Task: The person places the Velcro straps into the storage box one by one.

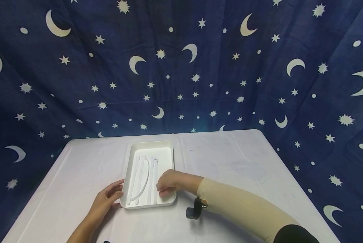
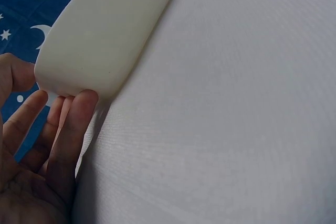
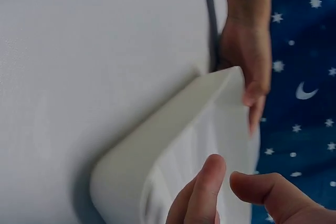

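A white rectangular tray (image 1: 156,145) sits on the table with several slim white strips (image 1: 151,177) inside. They have small heads at the far end, like cable ties, and one is bowed into a curve. At the tray's near left side is my left hand (image 1: 107,196); in the left wrist view its fairly straight fingers (image 2: 79,111) touch the outer wall. My right hand (image 1: 168,184) reaches over the right rim, fingertips down inside the tray beside the rightmost strip. The right wrist view shows its thumb (image 3: 252,186) and forefinger apart, nothing between them.
The table (image 1: 224,158) wears a white cloth. Behind and beside it hangs a dark blue curtain (image 1: 181,77) with moons and stars. A black clip-like piece (image 1: 194,210) sticks out from the right sleeve (image 1: 239,204), near the tabletop.
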A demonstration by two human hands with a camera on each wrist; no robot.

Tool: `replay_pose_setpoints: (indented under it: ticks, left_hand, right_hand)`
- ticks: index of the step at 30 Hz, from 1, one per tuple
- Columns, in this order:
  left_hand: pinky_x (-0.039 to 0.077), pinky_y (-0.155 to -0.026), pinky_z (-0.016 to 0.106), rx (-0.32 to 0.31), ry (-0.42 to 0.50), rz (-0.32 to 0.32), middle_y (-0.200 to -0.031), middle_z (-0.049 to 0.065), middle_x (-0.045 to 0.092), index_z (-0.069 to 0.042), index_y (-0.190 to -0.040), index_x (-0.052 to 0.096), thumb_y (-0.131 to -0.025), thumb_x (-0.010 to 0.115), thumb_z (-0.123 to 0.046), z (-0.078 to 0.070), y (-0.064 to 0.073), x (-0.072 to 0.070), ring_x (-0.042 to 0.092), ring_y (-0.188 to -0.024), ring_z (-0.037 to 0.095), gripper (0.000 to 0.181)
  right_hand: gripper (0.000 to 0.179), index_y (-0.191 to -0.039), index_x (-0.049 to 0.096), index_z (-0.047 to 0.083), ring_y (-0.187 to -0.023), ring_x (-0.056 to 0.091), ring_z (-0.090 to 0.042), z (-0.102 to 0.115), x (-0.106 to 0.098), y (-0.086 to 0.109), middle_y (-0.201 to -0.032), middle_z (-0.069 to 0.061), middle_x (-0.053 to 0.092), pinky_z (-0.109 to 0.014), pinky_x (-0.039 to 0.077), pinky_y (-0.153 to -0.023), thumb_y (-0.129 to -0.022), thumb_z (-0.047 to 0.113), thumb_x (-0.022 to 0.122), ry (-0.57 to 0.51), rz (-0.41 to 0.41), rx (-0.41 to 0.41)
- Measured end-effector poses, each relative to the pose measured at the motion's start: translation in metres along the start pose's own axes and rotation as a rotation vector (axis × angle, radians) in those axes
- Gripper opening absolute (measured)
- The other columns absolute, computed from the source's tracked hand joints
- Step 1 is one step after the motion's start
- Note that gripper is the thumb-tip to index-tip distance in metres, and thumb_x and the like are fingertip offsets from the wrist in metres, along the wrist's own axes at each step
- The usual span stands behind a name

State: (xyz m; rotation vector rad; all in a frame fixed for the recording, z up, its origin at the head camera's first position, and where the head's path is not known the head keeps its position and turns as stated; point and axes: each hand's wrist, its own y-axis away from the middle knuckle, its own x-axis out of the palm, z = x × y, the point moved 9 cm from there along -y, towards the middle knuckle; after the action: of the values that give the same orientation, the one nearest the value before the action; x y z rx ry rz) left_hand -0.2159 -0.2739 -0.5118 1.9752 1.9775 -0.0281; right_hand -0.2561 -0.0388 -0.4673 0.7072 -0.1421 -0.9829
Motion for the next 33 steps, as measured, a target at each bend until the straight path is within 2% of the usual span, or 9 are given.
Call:
replay_pose_setpoints:
  ticks: [4, 7, 10, 14, 17, 20, 25, 29, 33]
  left_hand:
    - [0.062, -0.076, 0.032, -0.009, -0.006, -0.006, -0.139, 0.022, 0.052, -0.008, -0.146, 0.045, -0.093, 0.062, -0.015, 0.000, 0.000, 0.000, 0.063, -0.108, 0.020, 0.056]
    - [0.061, -0.076, 0.032, -0.011, -0.008, -0.001, -0.139, 0.022, 0.052, -0.008, -0.146, 0.044, -0.093, 0.062, -0.017, 0.000, 0.000, 0.001, 0.063, -0.110, 0.021, 0.056]
    - [0.061, -0.076, 0.032, -0.006, -0.004, 0.004, -0.139, 0.022, 0.052, -0.008, -0.146, 0.044, -0.094, 0.062, -0.017, -0.001, -0.001, 0.001, 0.063, -0.107, 0.018, 0.056]
    - [0.061, -0.076, 0.031, 0.000, 0.010, 0.007, -0.138, 0.022, 0.052, -0.008, -0.146, 0.044, -0.094, 0.062, -0.015, -0.001, 0.000, 0.001, 0.063, -0.101, 0.011, 0.056]
    - [0.061, -0.076, 0.031, 0.005, 0.012, 0.009, -0.138, 0.022, 0.052, -0.007, -0.147, 0.044, -0.094, 0.061, -0.015, -0.001, 0.000, 0.001, 0.063, -0.100, 0.008, 0.056]
    - [0.061, -0.076, 0.031, 0.009, 0.008, 0.010, -0.139, 0.023, 0.051, -0.007, -0.147, 0.043, -0.095, 0.061, -0.015, -0.001, 0.000, 0.000, 0.063, -0.100, 0.008, 0.056]
    - [0.061, -0.076, 0.032, 0.001, 0.005, 0.003, -0.139, 0.023, 0.051, -0.007, -0.147, 0.043, -0.094, 0.062, -0.016, -0.001, 0.000, -0.001, 0.063, -0.102, 0.011, 0.056]
    - [0.061, -0.077, 0.032, -0.012, 0.002, -0.001, -0.138, 0.021, 0.052, -0.009, -0.146, 0.045, -0.094, 0.063, -0.019, 0.002, -0.001, 0.000, 0.063, -0.103, 0.012, 0.056]
    - [0.061, -0.078, 0.032, -0.013, -0.002, 0.004, -0.139, 0.021, 0.051, -0.010, -0.146, 0.044, -0.094, 0.063, -0.020, 0.002, 0.000, 0.000, 0.063, -0.105, 0.013, 0.056]
  right_hand:
    - [0.022, -0.100, 0.065, -0.004, -0.059, 0.065, -0.014, 0.006, -0.023, 0.013, -0.084, -0.015, 0.066, -0.023, 0.060, -0.061, -0.079, -0.006, 0.067, 0.009, -0.025, -0.006]
    - [0.026, -0.104, 0.064, -0.002, -0.061, 0.066, -0.015, 0.009, -0.052, 0.023, -0.083, -0.014, 0.066, -0.025, 0.061, -0.063, -0.079, -0.005, 0.070, 0.031, -0.090, -0.014]
    - [0.031, -0.108, 0.062, -0.002, -0.063, 0.066, -0.016, 0.007, -0.083, 0.032, -0.083, -0.013, 0.065, -0.027, 0.062, -0.065, -0.078, -0.005, 0.071, 0.061, -0.164, -0.021]
    - [0.033, -0.110, 0.062, -0.004, -0.065, 0.066, -0.017, -0.008, -0.120, 0.040, -0.085, -0.013, 0.064, -0.029, 0.062, -0.068, -0.078, -0.004, 0.071, 0.087, -0.259, -0.001]
    - [0.036, -0.111, 0.061, -0.004, -0.066, 0.067, -0.017, -0.027, -0.137, 0.041, -0.088, -0.013, 0.064, -0.028, 0.062, -0.068, -0.077, -0.005, 0.072, 0.080, -0.306, 0.037]
    - [0.038, -0.114, 0.060, -0.006, -0.069, 0.067, -0.017, -0.044, -0.144, 0.041, -0.089, -0.014, 0.064, -0.026, 0.061, -0.067, -0.078, -0.004, 0.072, 0.070, -0.325, 0.058]
    - [0.034, -0.110, 0.061, -0.009, -0.069, 0.066, -0.017, -0.062, -0.140, 0.036, -0.086, -0.013, 0.064, -0.027, 0.062, -0.067, -0.077, -0.007, 0.071, 0.043, -0.325, 0.033]
    - [0.035, -0.107, 0.060, -0.007, -0.062, 0.065, -0.015, -0.069, -0.138, 0.032, -0.082, -0.012, 0.064, -0.026, 0.061, -0.063, -0.075, -0.005, 0.073, 0.109, -0.379, 0.018]
    - [0.039, -0.105, 0.059, -0.006, -0.059, 0.066, -0.015, -0.069, -0.137, 0.033, -0.078, -0.011, 0.064, -0.024, 0.059, -0.058, -0.071, -0.001, 0.077, 0.213, -0.460, -0.034]
